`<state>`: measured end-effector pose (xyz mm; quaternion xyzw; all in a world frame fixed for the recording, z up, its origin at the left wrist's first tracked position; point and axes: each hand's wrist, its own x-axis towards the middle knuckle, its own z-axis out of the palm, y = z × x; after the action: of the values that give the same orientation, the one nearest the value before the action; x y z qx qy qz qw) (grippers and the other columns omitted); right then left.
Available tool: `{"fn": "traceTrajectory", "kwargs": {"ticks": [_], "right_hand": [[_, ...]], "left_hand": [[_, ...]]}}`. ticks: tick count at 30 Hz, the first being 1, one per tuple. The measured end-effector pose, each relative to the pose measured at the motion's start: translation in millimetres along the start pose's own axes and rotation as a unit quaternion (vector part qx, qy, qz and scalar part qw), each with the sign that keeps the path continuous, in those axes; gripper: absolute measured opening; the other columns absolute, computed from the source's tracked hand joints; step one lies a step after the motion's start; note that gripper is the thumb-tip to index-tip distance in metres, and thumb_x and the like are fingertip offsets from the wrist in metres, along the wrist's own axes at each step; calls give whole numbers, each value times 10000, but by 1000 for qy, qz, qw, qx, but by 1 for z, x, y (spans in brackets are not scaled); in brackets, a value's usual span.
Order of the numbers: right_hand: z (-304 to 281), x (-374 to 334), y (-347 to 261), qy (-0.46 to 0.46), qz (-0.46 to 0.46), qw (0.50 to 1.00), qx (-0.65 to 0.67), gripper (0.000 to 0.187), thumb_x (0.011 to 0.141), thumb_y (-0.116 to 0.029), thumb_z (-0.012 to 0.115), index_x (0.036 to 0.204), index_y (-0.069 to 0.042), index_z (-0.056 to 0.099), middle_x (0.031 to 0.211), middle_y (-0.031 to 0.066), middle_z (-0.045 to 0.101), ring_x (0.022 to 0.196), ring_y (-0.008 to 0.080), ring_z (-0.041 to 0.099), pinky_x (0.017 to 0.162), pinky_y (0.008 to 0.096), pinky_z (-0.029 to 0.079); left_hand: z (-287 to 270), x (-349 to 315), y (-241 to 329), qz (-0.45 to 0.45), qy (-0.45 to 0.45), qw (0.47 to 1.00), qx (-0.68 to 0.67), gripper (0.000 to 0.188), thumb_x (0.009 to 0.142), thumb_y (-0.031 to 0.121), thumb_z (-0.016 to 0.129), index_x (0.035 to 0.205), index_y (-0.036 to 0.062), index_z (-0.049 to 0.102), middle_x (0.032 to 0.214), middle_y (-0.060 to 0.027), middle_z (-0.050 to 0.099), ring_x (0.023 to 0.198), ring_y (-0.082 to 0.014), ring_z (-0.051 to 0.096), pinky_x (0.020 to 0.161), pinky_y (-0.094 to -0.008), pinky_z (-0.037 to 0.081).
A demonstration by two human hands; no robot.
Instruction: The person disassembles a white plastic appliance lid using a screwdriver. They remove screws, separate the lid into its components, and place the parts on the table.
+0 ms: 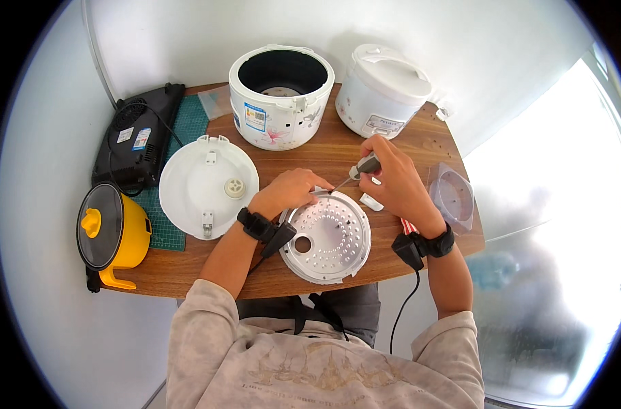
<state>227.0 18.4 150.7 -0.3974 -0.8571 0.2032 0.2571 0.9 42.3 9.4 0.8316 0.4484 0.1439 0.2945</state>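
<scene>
My right hand (396, 178) is closed around the grey-and-white handle of a screwdriver (368, 163). Its thin shaft slants down-left, and the tip meets the far rim of a round perforated metal lid plate (329, 262). My left hand (288, 189) grips that rim from the left, index finger beside the screwdriver tip and thumb over the plate. The plate lies near the table's front edge, with a large round hole at its left. Small white plastic pieces (371, 202) lie under my right hand. Left of the plate rests a white rice cooker lid shell (194, 198), inner side up.
Behind stand an open white rice cooker body (276, 126) and a closed white rice cooker (382, 95). At left are a yellow pot (130, 235), a black appliance (130, 153) and a green cutting mat (166, 218). A clear plastic container (453, 198) sits at right on the wooden table (215, 269).
</scene>
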Motion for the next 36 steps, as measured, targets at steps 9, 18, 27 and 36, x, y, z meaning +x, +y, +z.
{"fn": "traceTrajectory", "kwargs": {"ticks": [9,18,27,36], "right_hand": [[1,0,1,3,-3,1000,2,308,808,30,630,1070,-35,479,1013,149,619,847,296,687,762,385,543],[4,0,4,14,-21,1000,7,312,808,32,636,1073,-31,482,1005,149,608,846,297,682,758,387,542],[7,2,12,7,-62,998,4,307,858,-44,676,1115,-45,509,1036,163,588,811,302,669,728,396,539],[26,4,1,123,-4,992,-7,438,926,-290,728,1273,-88,553,756,128,648,649,325,668,597,434,530]], "left_hand": [[2,0,-3,12,8,1000,2,461,822,177,751,1275,253,716,970,-125,651,964,-312,631,853,-426,491],[0,2,-2,9,6,1000,2,450,814,173,760,1257,241,726,970,-125,670,947,-309,644,846,-427,498],[-2,0,1,1,6,1000,-2,442,813,174,762,1249,235,729,977,-120,679,956,-307,647,854,-436,500],[-2,0,0,4,5,1000,-5,440,810,186,762,1245,231,726,978,-115,673,959,-309,643,846,-445,499]]}}
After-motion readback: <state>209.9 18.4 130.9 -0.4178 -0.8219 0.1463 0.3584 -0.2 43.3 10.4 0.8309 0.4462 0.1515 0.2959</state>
